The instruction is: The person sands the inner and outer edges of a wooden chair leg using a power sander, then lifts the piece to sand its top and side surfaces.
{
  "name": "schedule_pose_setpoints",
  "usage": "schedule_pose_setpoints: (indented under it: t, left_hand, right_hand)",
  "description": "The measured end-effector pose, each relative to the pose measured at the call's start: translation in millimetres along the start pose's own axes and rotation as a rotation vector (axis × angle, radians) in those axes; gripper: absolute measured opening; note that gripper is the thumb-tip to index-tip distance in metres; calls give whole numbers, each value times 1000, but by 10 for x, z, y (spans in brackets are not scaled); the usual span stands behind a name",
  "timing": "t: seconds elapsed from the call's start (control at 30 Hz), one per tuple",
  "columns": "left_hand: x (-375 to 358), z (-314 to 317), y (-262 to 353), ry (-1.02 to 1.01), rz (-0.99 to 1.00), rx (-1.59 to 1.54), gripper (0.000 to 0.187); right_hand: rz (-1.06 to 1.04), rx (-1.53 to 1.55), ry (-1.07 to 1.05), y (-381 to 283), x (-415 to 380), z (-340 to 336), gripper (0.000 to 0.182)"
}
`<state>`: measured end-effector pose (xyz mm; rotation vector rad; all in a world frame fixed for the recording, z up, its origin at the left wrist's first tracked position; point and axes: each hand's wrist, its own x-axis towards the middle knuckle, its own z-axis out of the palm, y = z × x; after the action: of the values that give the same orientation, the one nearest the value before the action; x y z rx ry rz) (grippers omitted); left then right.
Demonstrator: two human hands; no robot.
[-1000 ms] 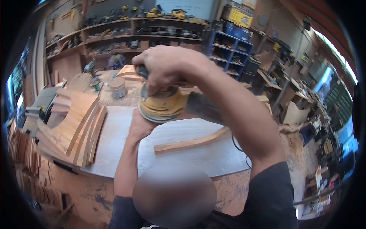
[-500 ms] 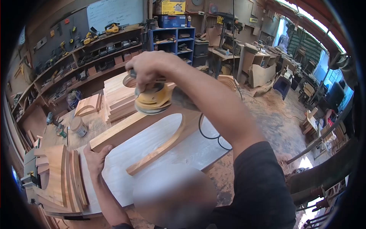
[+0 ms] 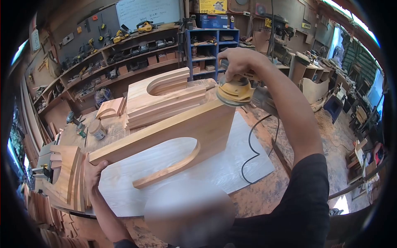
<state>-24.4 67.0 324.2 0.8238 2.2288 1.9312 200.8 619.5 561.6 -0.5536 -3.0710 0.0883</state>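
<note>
**sawdust_sam:** So the right hand [image 3: 239, 62] is curled over the top of the yellow sander [image 3: 237, 91], up at the right end of the board's top edge. The board [image 3: 213, 124] stands on edge on the pale panel [image 3: 248, 155]. The left hand [image 3: 94, 173] grips the other end, thumb pressed on the near face. Any tips?

**edgegrain:** Pad flat on that narrow edge, light even pressure, no tipping at the corner or it'll probably round over. A firm left hand matters too, tall board like that could rock. And the cable [image 3: 251, 165] is best left slack and clear of the wood.

**sawdust_sam:** Anything that doesn't show?

**edgegrain:** Yep. The left fingers are mostly behind the wood, can't tell how they're set. Same with some right fingertips. No telling if the pad's spinning or pressing hard. The sander's grey tail [image 3: 264, 101] disappears behind the right forearm, and a blurred oval [image 3: 190, 211] hides the panel's near side.
</note>
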Motion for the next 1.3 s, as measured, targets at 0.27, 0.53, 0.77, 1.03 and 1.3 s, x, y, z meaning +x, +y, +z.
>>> schedule_pose_setpoints:
  t: [0.27,0.53,0.77,1.03,1.3]
  left_hand:
    - [-243,385,871,108,99,372,81]
    - [473,3351,1472,-447,451,1117,97]
    - [626,3811,1839,-439,402,1154,56]
    - [467,2623,2572,-75,546,487,70]
    - [186,1414,1800,219,444,-18,58]
  right_hand:
    - [67,-103,0,1058,-356,28,72]
    - [64,18,224,1404,-1136,9,67]
    - [76,9,444,1506,-1888,-193,70]
    - [-19,28,538,1398,-2106,-1084,68]
    - [131,-138,360,-435,-2091,-1836,62]
